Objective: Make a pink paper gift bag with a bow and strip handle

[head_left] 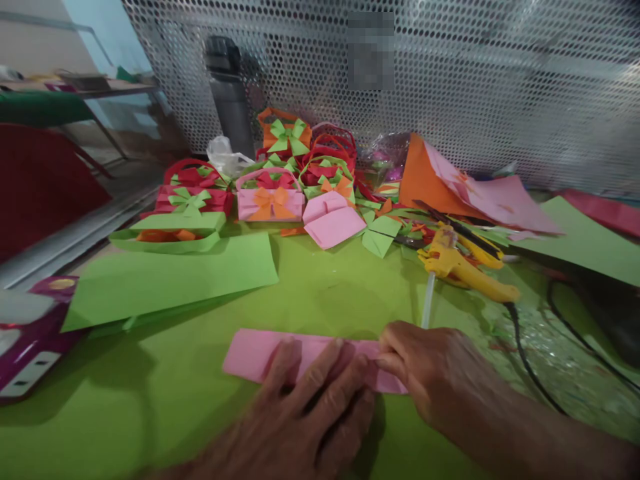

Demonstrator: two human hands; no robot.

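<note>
A folded strip of pink paper [247, 353] lies on the green table top in front of me. My left hand [310, 413] rests on its middle, with the fingers stretched out over the paper. At the strip's right end, my right hand [435, 367] has its thumb and bent fingers closed on the paper; the fingertips are partly hidden. Beyond the right hand stands a yellow hot glue gun [460, 267] with a clear glue stick [429, 300] pointing toward me.
Behind are several small paper handbags with bows, including a pink one [250, 203]. Green paper sheets [185, 280] lie left, near a purple power strip [30, 360]. Scissors [455, 230], paper scraps and a black cord [530, 373] lie right. A dark bottle [233, 107] stands by the perforated metal panel [310, 60].
</note>
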